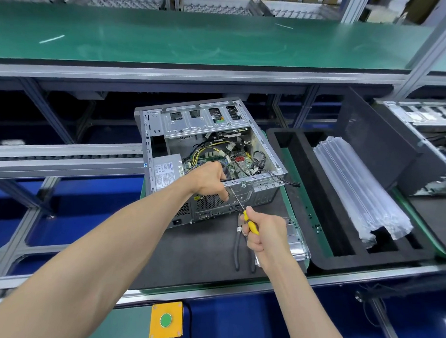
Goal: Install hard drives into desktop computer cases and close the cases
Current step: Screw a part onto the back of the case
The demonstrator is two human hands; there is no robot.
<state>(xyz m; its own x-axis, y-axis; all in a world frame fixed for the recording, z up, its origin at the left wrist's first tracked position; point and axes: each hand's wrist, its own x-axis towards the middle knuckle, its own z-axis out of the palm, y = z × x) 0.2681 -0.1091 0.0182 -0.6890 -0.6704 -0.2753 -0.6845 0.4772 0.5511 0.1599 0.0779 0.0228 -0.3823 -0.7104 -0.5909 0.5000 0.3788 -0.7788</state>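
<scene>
At the centre of the frame, an open desktop computer case [210, 153] lies on its side on a dark mat [201, 249], its side panel off so the inside shows from above. Its frame is bare grey metal, with a perforated drive cage [203, 120] along the upper edge, a silver power supply [166, 173] with a label at left, and a green motherboard [232, 161] crossed by yellow, black and white cables. A thin black cable [284, 180] trails over the case's right wall onto the mat. The rear panel, with vent holes and ports, faces the lower edge of the picture.

The left hand [211, 181] grips the near top edge of the case, fingers curled over the rim and down onto the rear panel. The right hand [265, 236] is closed round the yellow handle of a screwdriver [243, 210], whose thin metal shaft slants up and left to the rear rim of the case, just beside the left fingers; the tip itself is too small to make out.

Under the right hand lie pliers [238, 252] with dark handles, and a shiny metal bracket [296, 243], partly hidden by the wrist. To the right, a black foam tray [292, 176] holds a clear plastic bundle [357, 188]. A second case [425, 140] sits at the far right edge. A green shelf [196, 36] spans the upper part, and a yellow box with a green button [166, 320] sits at lower centre.
</scene>
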